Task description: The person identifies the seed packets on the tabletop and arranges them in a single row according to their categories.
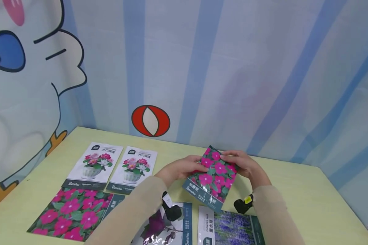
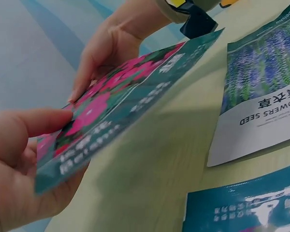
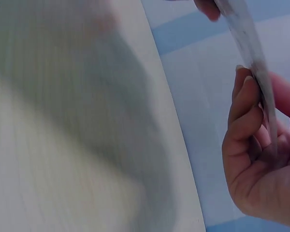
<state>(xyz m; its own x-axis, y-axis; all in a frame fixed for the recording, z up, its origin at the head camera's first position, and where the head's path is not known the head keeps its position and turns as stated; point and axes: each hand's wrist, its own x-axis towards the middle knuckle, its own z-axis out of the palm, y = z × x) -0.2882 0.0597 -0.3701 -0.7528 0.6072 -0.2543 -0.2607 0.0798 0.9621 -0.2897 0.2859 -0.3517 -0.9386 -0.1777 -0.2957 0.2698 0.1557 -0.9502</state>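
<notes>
A seed packet (image 1: 216, 173) printed with pink flowers is held tilted above the table between both hands. My left hand (image 1: 184, 167) grips its left edge, thumb on the printed face and fingers behind, as the left wrist view shows. On the opposite edge, my right hand (image 1: 243, 165) pinches the packet; in the right wrist view the fingers (image 3: 242, 104) lie on one side of the thin packet and the thumb on the other. Below it on the table lie a lavender packet (image 1: 233, 228) and a packet with a dark purple flower (image 1: 159, 226), the latter partly hidden by the left arm.
Two white packets with potted flowers (image 1: 93, 165) lie side by side at the left of the pale yellow table (image 1: 306, 194). In front of them is another pink-flower packet (image 1: 70, 214), partly behind the left sleeve. A striped cloth backdrop (image 1: 233, 68) rises behind the table.
</notes>
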